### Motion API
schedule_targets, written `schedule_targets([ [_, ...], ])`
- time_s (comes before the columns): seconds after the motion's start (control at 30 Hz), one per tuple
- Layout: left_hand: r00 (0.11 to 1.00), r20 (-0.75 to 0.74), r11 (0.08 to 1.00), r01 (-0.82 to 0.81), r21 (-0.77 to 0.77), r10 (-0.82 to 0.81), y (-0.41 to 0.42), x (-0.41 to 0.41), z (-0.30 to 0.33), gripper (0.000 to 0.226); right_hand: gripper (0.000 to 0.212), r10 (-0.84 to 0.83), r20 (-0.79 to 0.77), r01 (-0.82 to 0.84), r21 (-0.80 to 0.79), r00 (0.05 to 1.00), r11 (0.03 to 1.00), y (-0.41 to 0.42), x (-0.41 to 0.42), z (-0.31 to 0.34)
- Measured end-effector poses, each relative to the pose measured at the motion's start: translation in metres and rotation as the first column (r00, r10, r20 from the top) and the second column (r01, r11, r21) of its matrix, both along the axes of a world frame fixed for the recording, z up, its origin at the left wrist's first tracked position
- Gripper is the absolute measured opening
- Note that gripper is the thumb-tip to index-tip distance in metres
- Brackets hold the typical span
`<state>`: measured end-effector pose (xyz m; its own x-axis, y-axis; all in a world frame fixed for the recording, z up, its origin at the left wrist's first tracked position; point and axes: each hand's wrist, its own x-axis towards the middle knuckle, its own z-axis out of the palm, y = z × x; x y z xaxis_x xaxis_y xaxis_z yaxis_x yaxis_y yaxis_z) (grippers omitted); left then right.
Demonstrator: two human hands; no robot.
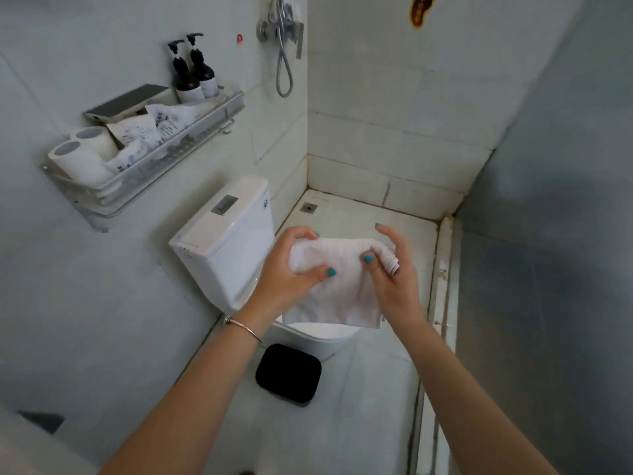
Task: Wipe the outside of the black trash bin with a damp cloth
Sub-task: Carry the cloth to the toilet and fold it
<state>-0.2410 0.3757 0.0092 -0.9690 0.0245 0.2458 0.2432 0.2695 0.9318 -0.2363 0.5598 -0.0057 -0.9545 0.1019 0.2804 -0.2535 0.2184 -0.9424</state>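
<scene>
Hands: left hand (291,265) and right hand (390,265) both pinch cloth (337,289) above bin (288,373).
Cloth: likely soft, limp; bunch into pad.
Bin: probably light; steady rim.

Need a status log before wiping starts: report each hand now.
Left hand: grips the white cloth's upper left edge.
Right hand: pinches the cloth's upper right corner.

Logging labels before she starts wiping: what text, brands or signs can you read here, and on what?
None is legible.
Pump bottles: pale labels, print too small.
Sachets on the wall shelf: dark print, blurred.
Toilet tank: small blue logo, unreadable.
Red-and-gold wall sticker: characters blurred.
Cloth tag: unreadable.
</scene>
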Motion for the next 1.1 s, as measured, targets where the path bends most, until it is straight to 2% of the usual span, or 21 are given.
schedule_targets([
  [0.07,1.000,0.019,1.000,0.007,0.017,-0.008,-0.002,-0.008,-0.030,0.054,0.051,-0.009,-0.006,0.009,0.088,1.000,0.996,0.000,-0.004,-0.022],
  [0.13,1.000,0.020,1.000,0.015,0.020,-0.015,-0.005,-0.016,-0.058,0.053,0.053,-0.017,-0.025,0.020,0.133,1.000,0.991,-0.003,-0.008,-0.047],
  [0.33,0.999,-0.012,0.999,0.037,0.000,-0.037,-0.012,-0.037,-0.158,0.053,0.041,-0.060,-0.057,0.067,0.121,0.997,0.990,-0.012,-0.018,-0.147],
  [0.73,0.996,-0.086,1.000,0.029,0.000,-0.029,-0.009,-0.052,-0.387,0.049,0.033,-0.123,-0.109,0.128,0.044,0.986,0.991,-0.014,-0.028,-0.380],
  [0.93,0.988,-0.154,0.999,0.029,0.013,-0.026,-0.008,-0.057,-0.453,0.047,0.032,-0.124,-0.160,0.132,0.039,0.979,0.990,-0.014,-0.027,-0.440],
  [1.1,0.978,-0.198,0.998,0.063,0.004,-0.061,-0.007,-0.060,-0.479,0.047,0.031,-0.147,-0.200,0.154,0.019,0.969,0.988,-0.013,-0.026,-0.470],
])
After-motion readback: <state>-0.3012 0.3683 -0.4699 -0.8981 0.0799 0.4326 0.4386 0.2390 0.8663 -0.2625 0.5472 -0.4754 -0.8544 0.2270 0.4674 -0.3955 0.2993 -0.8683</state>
